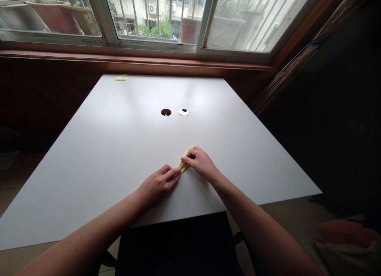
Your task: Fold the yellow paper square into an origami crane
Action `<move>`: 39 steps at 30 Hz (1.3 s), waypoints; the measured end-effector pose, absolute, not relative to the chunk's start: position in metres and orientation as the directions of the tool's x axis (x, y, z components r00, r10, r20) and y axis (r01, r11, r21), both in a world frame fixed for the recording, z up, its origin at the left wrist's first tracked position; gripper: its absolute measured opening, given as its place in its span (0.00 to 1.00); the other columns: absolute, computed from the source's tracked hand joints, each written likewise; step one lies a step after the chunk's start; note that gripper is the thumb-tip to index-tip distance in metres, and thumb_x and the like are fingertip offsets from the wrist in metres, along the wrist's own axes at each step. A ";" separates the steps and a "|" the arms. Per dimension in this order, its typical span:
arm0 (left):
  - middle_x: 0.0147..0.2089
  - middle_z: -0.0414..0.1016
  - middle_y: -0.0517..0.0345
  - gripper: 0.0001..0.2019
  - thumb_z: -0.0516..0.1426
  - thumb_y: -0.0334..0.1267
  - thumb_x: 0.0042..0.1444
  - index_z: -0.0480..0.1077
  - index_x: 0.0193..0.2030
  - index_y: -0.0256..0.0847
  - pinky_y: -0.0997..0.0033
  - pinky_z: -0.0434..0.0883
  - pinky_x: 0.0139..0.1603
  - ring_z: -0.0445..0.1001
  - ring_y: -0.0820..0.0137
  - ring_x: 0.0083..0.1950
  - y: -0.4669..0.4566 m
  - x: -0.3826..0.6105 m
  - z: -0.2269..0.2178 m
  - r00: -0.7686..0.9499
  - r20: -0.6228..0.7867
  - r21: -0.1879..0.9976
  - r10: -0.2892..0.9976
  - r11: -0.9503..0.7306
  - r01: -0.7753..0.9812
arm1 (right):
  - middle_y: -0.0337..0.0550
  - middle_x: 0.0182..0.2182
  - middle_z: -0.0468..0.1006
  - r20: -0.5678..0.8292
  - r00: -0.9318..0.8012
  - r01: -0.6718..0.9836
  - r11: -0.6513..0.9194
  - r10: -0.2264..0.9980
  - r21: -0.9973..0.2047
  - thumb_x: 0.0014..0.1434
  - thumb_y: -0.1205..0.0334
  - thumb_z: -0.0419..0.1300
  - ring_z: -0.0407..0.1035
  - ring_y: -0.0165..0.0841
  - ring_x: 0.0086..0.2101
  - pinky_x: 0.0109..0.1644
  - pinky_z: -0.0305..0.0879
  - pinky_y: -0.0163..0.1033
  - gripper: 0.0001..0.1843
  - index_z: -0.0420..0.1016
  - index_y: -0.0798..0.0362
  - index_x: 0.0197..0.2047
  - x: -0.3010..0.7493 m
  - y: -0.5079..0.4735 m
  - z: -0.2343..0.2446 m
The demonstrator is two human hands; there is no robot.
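Note:
A small folded piece of yellow paper (pixel 183 165) is at the white table (pixel 119 157), between my two hands, slanting up to the right. My left hand (pixel 159 183) rests low over the tabletop, its fingers pressed together on the paper's lower left end. With thumb and fingers my right hand (pixel 203 163) pinches the paper's upper part. A pointed yellow tip shows past the right fingers. My fingers hide much of the paper, so its full folded shape cannot be made out.
Toward the far side of the table are a round cable hole (pixel 166 113) and its loose round cover (pixel 183 112). A yellow sticky-note pad (pixel 121 77) lies at the far left edge. Behind the table is a barred window (pixel 157 46), with a curtain (pixel 297 66) at right.

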State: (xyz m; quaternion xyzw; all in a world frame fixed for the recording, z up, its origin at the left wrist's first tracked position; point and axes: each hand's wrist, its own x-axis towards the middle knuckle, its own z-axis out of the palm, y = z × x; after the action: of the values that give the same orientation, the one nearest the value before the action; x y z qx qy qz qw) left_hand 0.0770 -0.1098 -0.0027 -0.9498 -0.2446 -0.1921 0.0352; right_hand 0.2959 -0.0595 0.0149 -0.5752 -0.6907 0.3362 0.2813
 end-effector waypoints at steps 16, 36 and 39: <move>0.52 0.73 0.43 0.16 0.48 0.24 0.66 0.67 0.58 0.30 0.61 0.77 0.49 0.71 0.62 0.50 -0.111 0.075 0.003 0.796 0.392 0.032 0.461 -0.872 0.489 | 0.45 0.37 0.74 0.048 -0.096 0.685 0.101 0.994 -0.722 0.55 0.51 0.67 0.65 0.44 0.45 0.54 0.60 0.51 0.10 0.81 0.48 0.29 0.293 -0.064 0.008; 0.48 0.73 0.43 0.13 0.49 0.24 0.66 0.68 0.54 0.30 0.62 0.76 0.47 0.71 0.63 0.47 -0.112 0.079 0.002 0.812 0.379 -0.027 0.445 -0.871 0.490 | 0.46 0.44 0.73 0.233 0.057 0.701 0.128 0.971 -0.702 0.51 0.62 0.66 0.60 0.49 0.50 0.58 0.60 0.56 0.04 0.74 0.47 0.27 0.275 -0.073 -0.006; 0.50 0.72 0.44 0.13 0.50 0.24 0.65 0.69 0.53 0.30 0.62 0.76 0.47 0.70 0.63 0.47 -0.112 0.080 0.000 0.814 0.371 -0.026 0.447 -0.871 0.490 | 0.47 0.46 0.70 0.219 0.064 0.723 0.106 0.974 -0.682 0.49 0.61 0.67 0.59 0.48 0.50 0.58 0.60 0.55 0.08 0.73 0.48 0.34 0.278 -0.072 -0.006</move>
State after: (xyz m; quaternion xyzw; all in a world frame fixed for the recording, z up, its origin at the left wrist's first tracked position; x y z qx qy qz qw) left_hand 0.0795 -0.1120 0.0004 -0.9504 -0.2465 -0.1797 0.0602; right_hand 0.2782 -0.0725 -0.0060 -0.6432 -0.6596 0.1820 0.3437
